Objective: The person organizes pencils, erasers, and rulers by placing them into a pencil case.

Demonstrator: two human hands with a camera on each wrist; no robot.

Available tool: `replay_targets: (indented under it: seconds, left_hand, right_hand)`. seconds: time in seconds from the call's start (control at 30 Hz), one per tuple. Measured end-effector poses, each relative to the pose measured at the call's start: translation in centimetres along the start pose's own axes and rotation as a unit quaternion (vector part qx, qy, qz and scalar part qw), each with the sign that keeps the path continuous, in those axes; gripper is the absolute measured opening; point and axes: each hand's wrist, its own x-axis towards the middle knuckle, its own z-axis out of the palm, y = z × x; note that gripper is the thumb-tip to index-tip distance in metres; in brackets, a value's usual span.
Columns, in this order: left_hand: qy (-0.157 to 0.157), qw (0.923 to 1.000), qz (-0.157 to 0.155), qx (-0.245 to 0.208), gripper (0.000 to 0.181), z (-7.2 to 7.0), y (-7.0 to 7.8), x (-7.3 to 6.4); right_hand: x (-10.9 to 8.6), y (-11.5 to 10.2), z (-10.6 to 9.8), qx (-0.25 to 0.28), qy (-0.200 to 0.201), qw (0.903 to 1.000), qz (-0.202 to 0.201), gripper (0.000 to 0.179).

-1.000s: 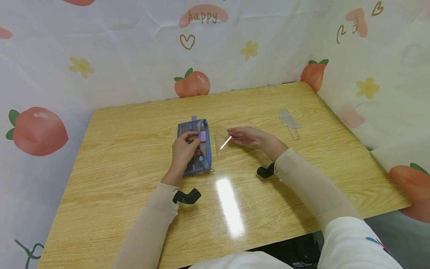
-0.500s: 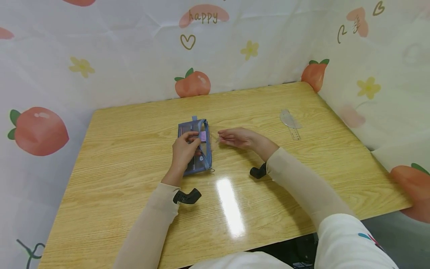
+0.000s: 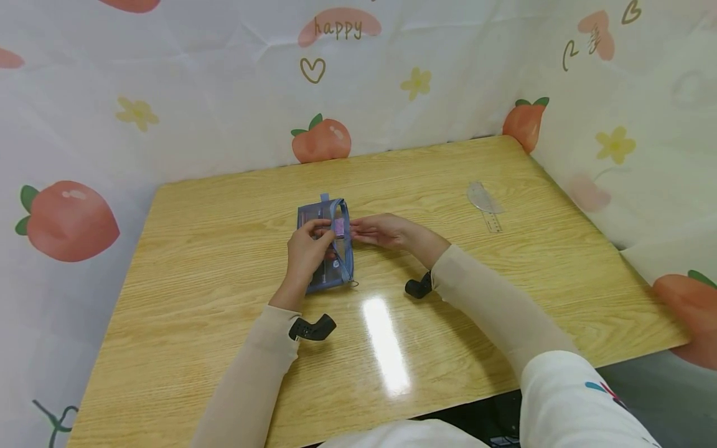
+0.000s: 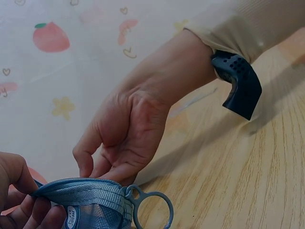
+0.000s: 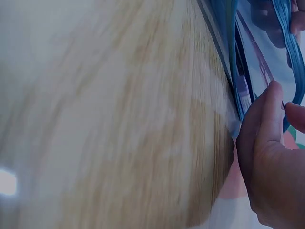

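Note:
A blue see-through zip pouch (image 3: pixel 332 275) lies on the table with its mouth spread toward the right. My left hand (image 3: pixel 305 250) pinches the zip edge of that mouth, also seen in the left wrist view, where the pouch's zip band (image 4: pixel 90 191) bulges upward. At the opening, my right hand (image 3: pixel 382 231) pinches a clear flat plastic piece (image 5: pixel 257 52), its thin edge reaching inside the pouch in the right wrist view. Most of this piece is hidden by pouch and fingers. Inside the pouch shows a purple block (image 3: pixel 339 228).
A clear protractor (image 3: pixel 483 198) and a short clear ruler (image 3: pixel 492 223) lie overlapping on the right side of the wooden table (image 3: pixel 213 249). A metal ring (image 4: pixel 167 202) hangs at the pouch's near end. Printed cloth (image 3: pixel 224 93) stands behind the table.
My right hand has moved left with the clear plastic piece, from beside the pouch to its mouth, and the piece has gone inside. My left hand has kept its grip.

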Motion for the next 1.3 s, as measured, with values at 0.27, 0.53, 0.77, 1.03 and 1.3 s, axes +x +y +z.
replay_targets:
  seconds: [0.27,0.53,0.77,1.03,1.3]
  left_hand:
    - [0.000,1.0000,0.005,-0.006,0.030,0.1,0.1,0.0]
    - [0.002,1.0000,0.000,-0.004,0.031,0.1,0.2,0.0]
    - [-0.001,1.0000,-0.002,-0.006,0.033,0.0,0.1,0.1]
    - [-0.005,1.0000,0.001,-0.004,0.033,-0.2,0.0,0.0]
    - [-0.008,0.9999,0.007,0.005,0.032,-0.1,-0.1,-0.1]
  right_hand:
    - [0.6,0.5,0.7,0.002,0.012,0.9998,-0.017,0.037]
    - [0.7,1.1,1.5,-0.145,0.064,0.9843,-0.078,0.029]
    - [0.4,1.3,2.2,-0.221,0.081,0.9645,-0.120,0.025]
    - [-0.4,0.6,1.6,-0.303,0.096,0.9394,-0.128,0.023]
    - [-2.4,-2.2,-2.9,-0.425,0.156,0.8762,-0.166,0.017]
